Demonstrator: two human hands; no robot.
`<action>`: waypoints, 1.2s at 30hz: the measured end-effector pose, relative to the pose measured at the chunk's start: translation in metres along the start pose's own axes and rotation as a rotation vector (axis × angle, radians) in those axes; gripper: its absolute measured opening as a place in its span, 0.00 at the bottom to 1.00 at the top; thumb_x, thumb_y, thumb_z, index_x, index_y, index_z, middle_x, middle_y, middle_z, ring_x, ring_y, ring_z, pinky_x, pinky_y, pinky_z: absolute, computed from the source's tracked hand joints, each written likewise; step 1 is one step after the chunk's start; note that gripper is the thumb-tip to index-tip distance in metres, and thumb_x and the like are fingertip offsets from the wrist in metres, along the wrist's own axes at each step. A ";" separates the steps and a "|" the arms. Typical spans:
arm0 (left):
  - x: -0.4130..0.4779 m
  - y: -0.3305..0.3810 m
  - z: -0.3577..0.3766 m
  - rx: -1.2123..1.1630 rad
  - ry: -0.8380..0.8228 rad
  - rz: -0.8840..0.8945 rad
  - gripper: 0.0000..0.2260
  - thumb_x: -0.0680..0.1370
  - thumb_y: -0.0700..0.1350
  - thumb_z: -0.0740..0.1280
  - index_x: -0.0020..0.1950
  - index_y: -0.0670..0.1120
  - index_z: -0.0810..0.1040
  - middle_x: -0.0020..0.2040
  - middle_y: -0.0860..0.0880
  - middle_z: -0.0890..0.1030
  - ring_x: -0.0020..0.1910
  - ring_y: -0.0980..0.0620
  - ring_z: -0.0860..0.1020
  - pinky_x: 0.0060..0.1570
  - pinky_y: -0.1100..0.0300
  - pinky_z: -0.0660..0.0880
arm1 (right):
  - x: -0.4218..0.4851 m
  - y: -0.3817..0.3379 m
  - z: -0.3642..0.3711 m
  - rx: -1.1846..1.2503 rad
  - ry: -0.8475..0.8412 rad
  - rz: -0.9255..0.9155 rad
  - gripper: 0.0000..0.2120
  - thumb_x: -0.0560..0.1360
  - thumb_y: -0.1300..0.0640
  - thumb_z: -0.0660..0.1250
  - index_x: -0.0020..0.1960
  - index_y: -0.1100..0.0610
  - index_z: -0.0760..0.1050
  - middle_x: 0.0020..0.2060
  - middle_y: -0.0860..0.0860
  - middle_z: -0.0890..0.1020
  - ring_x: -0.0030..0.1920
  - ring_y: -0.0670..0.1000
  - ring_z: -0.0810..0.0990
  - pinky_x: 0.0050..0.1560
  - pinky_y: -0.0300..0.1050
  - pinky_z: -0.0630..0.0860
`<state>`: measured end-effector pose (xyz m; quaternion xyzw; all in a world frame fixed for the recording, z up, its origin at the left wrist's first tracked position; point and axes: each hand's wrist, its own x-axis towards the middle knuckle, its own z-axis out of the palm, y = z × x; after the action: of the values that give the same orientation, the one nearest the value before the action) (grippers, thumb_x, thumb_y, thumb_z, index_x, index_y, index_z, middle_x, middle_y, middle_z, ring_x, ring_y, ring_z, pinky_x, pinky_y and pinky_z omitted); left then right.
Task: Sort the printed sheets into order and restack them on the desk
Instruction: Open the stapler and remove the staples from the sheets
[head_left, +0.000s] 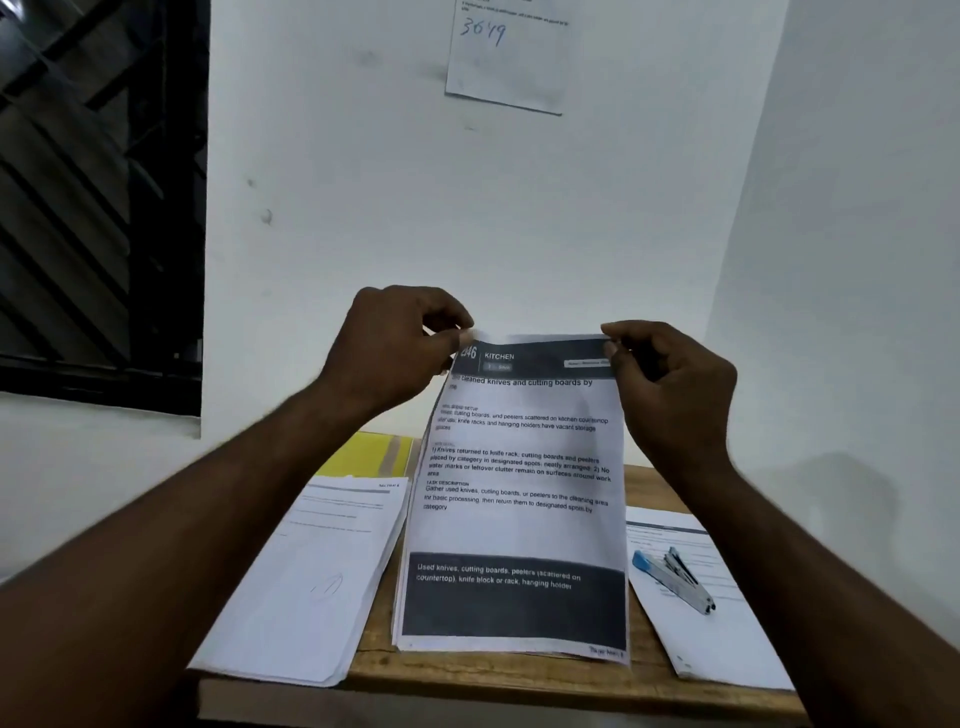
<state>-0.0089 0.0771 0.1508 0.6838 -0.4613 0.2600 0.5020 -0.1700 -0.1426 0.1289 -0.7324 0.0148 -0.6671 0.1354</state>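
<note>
Printed sheets, stood on their lower edge on the desk between a left pile and a right pile bearing a stapler. Left hand and right hand each pinch a top corner. Light, limp paper, probably buckles; best held at edges.

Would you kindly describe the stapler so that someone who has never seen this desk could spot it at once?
Start at the wooden desk against the white wall and go to the paper stack on its right edge. The stapler lies slanted on top of that stack. Unlike the sheets around it, it is silver metal with a blue end.
</note>
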 end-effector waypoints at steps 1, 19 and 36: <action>-0.001 -0.002 0.001 0.022 -0.002 -0.006 0.03 0.78 0.47 0.77 0.49 0.50 0.87 0.39 0.57 0.86 0.34 0.60 0.84 0.47 0.58 0.83 | -0.001 0.000 0.001 0.000 0.005 0.006 0.07 0.78 0.63 0.74 0.53 0.55 0.87 0.46 0.45 0.88 0.45 0.43 0.85 0.50 0.36 0.79; 0.039 -0.037 0.014 -0.234 -0.005 -0.614 0.04 0.74 0.32 0.73 0.44 0.38 0.88 0.36 0.40 0.86 0.28 0.48 0.82 0.37 0.55 0.85 | 0.017 0.045 0.021 0.159 -0.155 0.622 0.08 0.73 0.60 0.76 0.45 0.46 0.88 0.39 0.44 0.88 0.42 0.43 0.84 0.51 0.40 0.79; -0.025 -0.173 0.097 -0.275 -0.225 -0.853 0.06 0.75 0.33 0.72 0.42 0.41 0.87 0.41 0.39 0.86 0.33 0.47 0.82 0.33 0.61 0.81 | -0.063 0.114 0.101 -0.066 -0.483 0.790 0.10 0.74 0.63 0.71 0.47 0.50 0.88 0.43 0.43 0.86 0.43 0.37 0.80 0.34 0.21 0.68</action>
<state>0.1235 0.0083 0.0177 0.7636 -0.2206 -0.1091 0.5970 -0.0598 -0.2213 0.0359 -0.8089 0.2819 -0.3738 0.3556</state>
